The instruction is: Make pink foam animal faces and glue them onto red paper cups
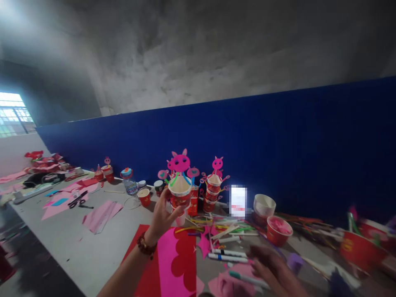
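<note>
My left hand (163, 218), a beaded bracelet at its wrist, is wrapped round a red paper cup (180, 201). A pink paper animal face (181, 162) rises above that cup on coloured stems, with pink paper shapes on stems at its sides. Behind it stands a stack of similar red cups (210, 194) topped by another pink face (217, 163). My right hand (275, 268) is smeared by motion low over the table, beside a green-capped marker (247, 280) on pink paper. Whether its fingers hold anything is unclear.
Red and pink paper sheets (168, 264) lie in front. Markers (229, 256), sticks and coloured pipe cleaners clutter the middle. A red bowl of pink scraps (279, 231) and a white bowl (264, 205) stand right. Scissors (79, 201) lie left; a blue-painted wall (303, 144) bounds the table.
</note>
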The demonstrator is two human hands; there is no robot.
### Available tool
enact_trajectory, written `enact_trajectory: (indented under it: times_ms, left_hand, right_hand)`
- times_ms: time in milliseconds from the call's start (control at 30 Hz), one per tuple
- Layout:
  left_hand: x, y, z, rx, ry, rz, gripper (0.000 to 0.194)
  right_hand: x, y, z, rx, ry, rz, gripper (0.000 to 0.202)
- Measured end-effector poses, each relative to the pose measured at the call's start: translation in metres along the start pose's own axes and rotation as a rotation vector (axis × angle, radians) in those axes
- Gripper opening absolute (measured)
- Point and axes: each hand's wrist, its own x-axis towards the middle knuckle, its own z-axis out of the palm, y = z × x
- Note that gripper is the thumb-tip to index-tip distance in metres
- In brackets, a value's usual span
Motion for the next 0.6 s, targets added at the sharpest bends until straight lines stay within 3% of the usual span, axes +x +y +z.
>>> enact_trajectory:
  times_ms: [133, 233, 333, 433, 467, 533, 600]
  left_hand:
    - [-0.019, 0.011, 0.033, 0.101, -0.096, 0.046, 0.061]
    - [-0.028, 0.015, 0.050, 0.109, -0.143, 0.062, 0.059]
    - [-0.035, 0.010, 0.053, 0.119, -0.154, 0.078, 0.061]
    - [-0.038, -0.009, 0.040, 0.096, -0.151, 0.071, 0.065]
    - [-0.037, -0.019, 0.034, 0.088, -0.105, 0.052, 0.058]
    - [-0.035, -0.040, 0.022, 0.041, 0.149, -0.031, 0.049]
    - [-0.030, -0.063, 0.015, 0.023, 0.249, -0.093, 0.056]
  right_hand:
    - [0.029, -0.044, 0.054, 0.044, -0.244, -0.130, 0.056]
    - [0.055, -0.060, 0.095, 0.117, -0.230, -0.214, 0.073]
    - [0.071, -0.062, 0.117, 0.187, -0.305, -0.227, 0.063]
    - [0.084, -0.062, 0.119, 0.212, -0.351, -0.206, 0.053]
    - [0.089, -0.062, 0.117, 0.226, -0.344, -0.203, 0.052]
    - [0.102, -0.065, 0.115, 0.278, -0.307, -0.206, 0.052]
    - [0.115, -0.070, 0.116, 0.325, -0.276, -0.216, 0.052]
